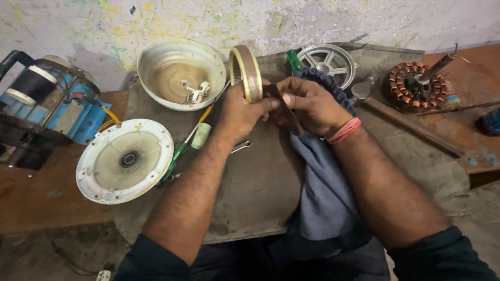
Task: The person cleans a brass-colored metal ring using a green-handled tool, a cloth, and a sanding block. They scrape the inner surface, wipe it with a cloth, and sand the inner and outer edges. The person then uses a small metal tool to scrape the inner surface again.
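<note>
My left hand (239, 112) grips a round metal ring (246, 72), brown and pale yellow, held upright on its edge over the grey work slab (255, 187). My right hand (311, 104) holds a dark flat tool (284, 106) against the ring's lower rim; pink-red threads circle that wrist. A blue-grey cloth (323, 182) hangs under my right forearm.
A white round motor cover (124, 160) lies at left, and a cream bowl-shaped cover (179, 73) leans at the back. Green-handled screwdrivers (182, 148) lie between them. A spoked metal rotor (328, 61) and a copper-wound stator (416, 86) sit at right. A blue machine (47, 101) stands far left.
</note>
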